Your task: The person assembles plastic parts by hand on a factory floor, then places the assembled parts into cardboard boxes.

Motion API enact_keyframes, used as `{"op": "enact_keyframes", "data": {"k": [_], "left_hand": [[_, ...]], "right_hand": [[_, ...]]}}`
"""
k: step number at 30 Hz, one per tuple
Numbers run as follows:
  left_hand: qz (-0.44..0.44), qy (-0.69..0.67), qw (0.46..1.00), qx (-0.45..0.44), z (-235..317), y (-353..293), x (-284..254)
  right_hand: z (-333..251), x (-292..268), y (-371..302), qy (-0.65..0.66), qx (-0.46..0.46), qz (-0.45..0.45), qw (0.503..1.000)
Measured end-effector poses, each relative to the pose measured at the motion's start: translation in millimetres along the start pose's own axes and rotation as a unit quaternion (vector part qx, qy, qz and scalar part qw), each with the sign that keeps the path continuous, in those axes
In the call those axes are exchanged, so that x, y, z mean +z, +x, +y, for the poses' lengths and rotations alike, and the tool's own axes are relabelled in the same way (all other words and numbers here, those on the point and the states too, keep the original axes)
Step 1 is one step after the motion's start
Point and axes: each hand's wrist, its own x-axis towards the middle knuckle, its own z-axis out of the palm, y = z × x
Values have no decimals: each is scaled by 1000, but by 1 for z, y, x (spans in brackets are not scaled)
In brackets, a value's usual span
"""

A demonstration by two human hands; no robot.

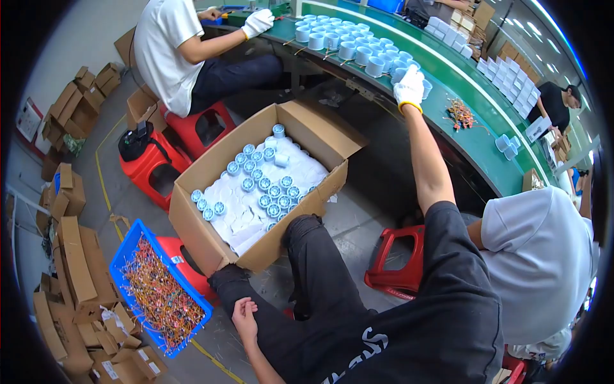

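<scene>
On green bench (483, 152), pale-blue cups (374, 66) just beside gloved right grip (409, 88), both sides.

the right hand (409, 87), in a white glove (408, 96), is at the nearest of many pale blue cups (347, 50) on the green worktop (476, 150); whether it grips one is unclear. the bare left hand (245, 315) lies on the thigh (275, 323), loosely curled. by the knees (306, 230), an open cardboard box (192, 221) holds round blue pieces (274, 191) on white sheets (236, 221). left of it, a blue tray (129, 244) carries tangled wires (163, 294).
</scene>
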Motion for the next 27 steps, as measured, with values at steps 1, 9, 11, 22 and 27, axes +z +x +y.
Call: {"op": "enact_keyframes", "data": {"k": [1, 9, 11, 22, 27], "left_hand": [[6, -6, 1000, -3, -2, -2, -3], [48, 51, 990, 125, 7, 24, 10], [92, 206, 952, 209, 17, 34, 3], [105, 344, 913, 191, 8, 73, -6], [108, 343, 917, 174, 8, 76, -9]], "right_hand": [[-13, 0, -10, 6, -8, -15, 1000], [-72, -1, -152, 182, -360, 4, 915], [-103, -1, -206, 186, -397, -190, 879], [-214, 146, -435, -24, -440, -551, 709], [-224, 163, -489, -3, -265, -516, 815]]}}
